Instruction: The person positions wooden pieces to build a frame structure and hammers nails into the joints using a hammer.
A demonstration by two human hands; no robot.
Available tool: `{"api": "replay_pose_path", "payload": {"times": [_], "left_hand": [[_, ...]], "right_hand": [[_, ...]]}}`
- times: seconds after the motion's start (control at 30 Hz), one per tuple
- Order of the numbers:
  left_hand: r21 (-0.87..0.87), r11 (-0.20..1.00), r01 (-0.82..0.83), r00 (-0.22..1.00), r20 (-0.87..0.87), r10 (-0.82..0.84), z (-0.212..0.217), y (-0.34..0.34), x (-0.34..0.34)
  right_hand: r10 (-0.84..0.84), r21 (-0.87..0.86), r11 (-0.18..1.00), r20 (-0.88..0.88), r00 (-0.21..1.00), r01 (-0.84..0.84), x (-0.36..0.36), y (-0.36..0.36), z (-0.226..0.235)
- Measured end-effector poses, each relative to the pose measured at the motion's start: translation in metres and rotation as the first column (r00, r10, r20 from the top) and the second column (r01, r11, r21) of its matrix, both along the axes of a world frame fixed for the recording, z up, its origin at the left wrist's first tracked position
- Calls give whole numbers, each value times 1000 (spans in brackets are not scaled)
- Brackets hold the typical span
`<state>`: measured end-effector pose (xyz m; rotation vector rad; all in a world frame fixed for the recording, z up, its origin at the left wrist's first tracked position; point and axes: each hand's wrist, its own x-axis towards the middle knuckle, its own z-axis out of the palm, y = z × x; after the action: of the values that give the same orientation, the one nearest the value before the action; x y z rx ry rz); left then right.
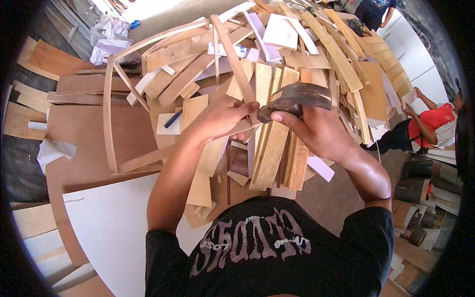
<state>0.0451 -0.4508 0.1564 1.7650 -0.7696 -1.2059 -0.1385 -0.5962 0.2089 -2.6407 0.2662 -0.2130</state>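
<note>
A frame of thin wooden strips (109,131) stretches out to the left, with a short slanted brace across its far-left corner. Its right-hand strip (229,54) meets the near strip at a corner, which my left hand (225,116) pinches between thumb and fingers. My right hand (321,128) is wrapped round a dark, worn claw hammer (292,99), close up to its head. The hammer's face is right by that corner; whether it touches I cannot tell. Most of the hammer's handle is hidden by my right hand.
Loose boards and offcuts (277,148) are heaped under and beyond my hands. A blue pen (173,119) lies on a small pale block. White sheet (114,218) spreads at lower left. One person in red (430,126) holds a piece at right; another (371,12) stands at far right.
</note>
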Motion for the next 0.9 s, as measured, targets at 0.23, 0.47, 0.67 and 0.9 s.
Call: {"api": "replay_pose_path", "payload": {"times": [0.23, 0.47, 0.67, 0.9], "left_hand": [[-65, 998, -5, 1000, 26, 7, 3, 15, 6], [-21, 998, -52, 998, 38, 53, 11, 33, 5], [-119, 993, 20, 999, 41, -15, 11, 37, -8], [-109, 992, 60, 997, 60, -54, -2, 34, -1]], "right_hand": [[48, 95, 992, 283, 958, -78, 0, 19, 5], [1, 84, 996, 298, 955, -27, -1, 36, 2], [-64, 118, 992, 265, 962, 33, -12, 49, 7], [-117, 164, 983, 217, 969, 82, -12, 52, 5]]}}
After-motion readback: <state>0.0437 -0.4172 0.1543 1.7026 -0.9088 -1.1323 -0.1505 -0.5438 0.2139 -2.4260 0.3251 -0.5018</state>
